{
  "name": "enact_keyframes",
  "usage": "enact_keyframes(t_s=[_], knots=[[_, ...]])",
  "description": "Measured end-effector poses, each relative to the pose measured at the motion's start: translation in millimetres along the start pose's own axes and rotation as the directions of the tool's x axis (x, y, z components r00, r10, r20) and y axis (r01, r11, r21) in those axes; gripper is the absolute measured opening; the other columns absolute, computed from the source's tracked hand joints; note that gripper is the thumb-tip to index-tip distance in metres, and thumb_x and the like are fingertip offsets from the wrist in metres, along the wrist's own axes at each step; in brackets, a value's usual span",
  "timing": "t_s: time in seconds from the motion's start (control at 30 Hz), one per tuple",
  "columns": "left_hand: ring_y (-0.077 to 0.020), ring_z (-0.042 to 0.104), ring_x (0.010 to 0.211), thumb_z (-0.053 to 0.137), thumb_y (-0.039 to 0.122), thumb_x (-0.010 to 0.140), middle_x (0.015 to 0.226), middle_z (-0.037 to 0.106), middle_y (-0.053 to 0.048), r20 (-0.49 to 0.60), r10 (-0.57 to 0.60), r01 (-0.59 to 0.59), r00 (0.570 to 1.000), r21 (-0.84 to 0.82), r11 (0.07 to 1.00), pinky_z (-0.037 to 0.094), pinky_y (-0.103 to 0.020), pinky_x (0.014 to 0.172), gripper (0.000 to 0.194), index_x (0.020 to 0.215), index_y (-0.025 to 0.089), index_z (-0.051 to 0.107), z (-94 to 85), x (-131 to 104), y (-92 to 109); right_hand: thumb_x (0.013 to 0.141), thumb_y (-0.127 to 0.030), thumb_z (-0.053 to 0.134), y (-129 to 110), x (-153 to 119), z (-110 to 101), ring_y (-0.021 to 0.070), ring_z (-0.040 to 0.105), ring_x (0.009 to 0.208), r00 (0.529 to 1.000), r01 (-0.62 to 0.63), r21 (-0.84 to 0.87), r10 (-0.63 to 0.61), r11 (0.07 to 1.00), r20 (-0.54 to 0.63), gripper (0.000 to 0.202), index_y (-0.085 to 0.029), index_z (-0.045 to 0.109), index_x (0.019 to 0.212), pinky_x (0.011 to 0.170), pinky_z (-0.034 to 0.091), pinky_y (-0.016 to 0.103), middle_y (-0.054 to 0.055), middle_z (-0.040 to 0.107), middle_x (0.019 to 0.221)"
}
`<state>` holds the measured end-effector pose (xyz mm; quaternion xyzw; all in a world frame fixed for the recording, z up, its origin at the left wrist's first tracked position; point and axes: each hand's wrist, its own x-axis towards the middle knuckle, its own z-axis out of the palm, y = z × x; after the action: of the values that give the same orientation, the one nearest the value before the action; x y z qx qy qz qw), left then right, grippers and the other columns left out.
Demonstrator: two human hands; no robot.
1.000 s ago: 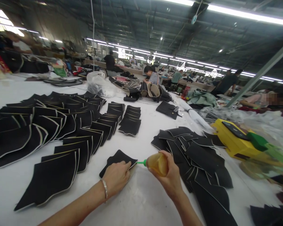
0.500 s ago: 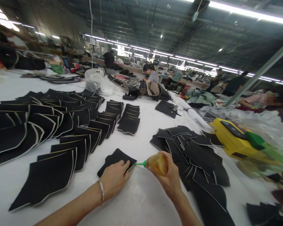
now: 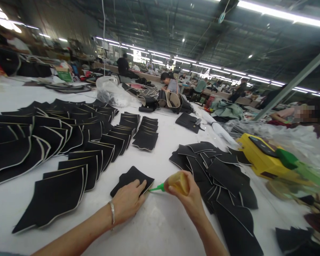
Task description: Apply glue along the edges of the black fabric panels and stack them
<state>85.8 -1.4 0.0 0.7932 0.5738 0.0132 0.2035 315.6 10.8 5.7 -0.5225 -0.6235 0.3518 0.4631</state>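
Observation:
My left hand (image 3: 128,202), with a silver bangle at the wrist, lies on a black leather-like piece (image 3: 132,179) on the white tabletop. Its fingers are spread over the lower right part of that piece. My right hand (image 3: 190,195) is wrapped round a squeeze bottle (image 3: 179,182) of amber liquid, tilted on its side. From the bottle a thin green nozzle (image 3: 158,187) points left, its tip at the right edge of the piece, close to my left fingertips. Whether liquid comes out is too small to tell.
Rows of overlapping black pieces (image 3: 56,193) cover the left of the table. A loose heap of black pieces (image 3: 229,177) lies right of my right hand. Beyond it stands a yellow box (image 3: 256,158). A black pouch-like item (image 3: 188,122) and a clear plastic bag (image 3: 113,93) lie farther back.
The nozzle tip has slid down and left along the right edge of the black piece, with the bottle tilting slightly. My left hand stays on the piece.

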Motion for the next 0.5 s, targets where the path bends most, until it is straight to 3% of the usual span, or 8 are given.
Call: enact_keyframes(t_s=[0.13, 0.27, 0.5], knots=[[-0.0252, 0.061, 0.097, 0.028, 0.023, 0.091, 0.113, 0.059, -0.015, 0.028, 0.004, -0.003, 1.0, -0.009, 1.0, 0.05, -0.041, 0.088, 0.056, 0.143, 0.007, 0.04, -1.0, 0.4, 0.0, 0.072, -0.047, 0.078, 1.8, 0.8, -2.1, 0.0228, 0.061, 0.078, 0.994, 0.047, -0.106, -0.057, 0.993, -0.09, 0.055, -0.023, 0.05, 0.113, 0.072, 0.049, 0.035, 0.002, 0.063, 0.092], [-0.0245, 0.06, 0.097, 0.027, 0.024, 0.091, 0.113, 0.058, -0.014, 0.033, 0.005, -0.005, 0.999, -0.009, 1.0, 0.049, -0.04, 0.089, 0.056, 0.144, 0.009, 0.039, 0.0, 0.1, -0.5, 0.074, -0.046, 0.076, 4.2, -4.2, -2.2, 0.0218, 0.062, 0.076, 0.994, 0.094, -0.166, -0.103, 0.982, -0.048, 0.053, -0.024, 0.05, 0.115, 0.07, 0.049, 0.033, 0.002, 0.064, 0.093], [-0.0247, 0.059, 0.099, 0.027, 0.023, 0.091, 0.116, 0.058, -0.017, 0.035, 0.017, -0.016, 0.999, -0.019, 1.0, 0.049, -0.04, 0.089, 0.056, 0.143, 0.007, 0.04, 0.6, -0.8, -2.0, 0.075, -0.046, 0.074, 5.8, -5.7, -0.6, 0.0212, 0.061, 0.076, 0.99, 0.08, -0.152, -0.096, 0.985, -0.102, 0.053, -0.023, 0.05, 0.116, 0.07, 0.049, 0.033, 0.002, 0.063, 0.092]])
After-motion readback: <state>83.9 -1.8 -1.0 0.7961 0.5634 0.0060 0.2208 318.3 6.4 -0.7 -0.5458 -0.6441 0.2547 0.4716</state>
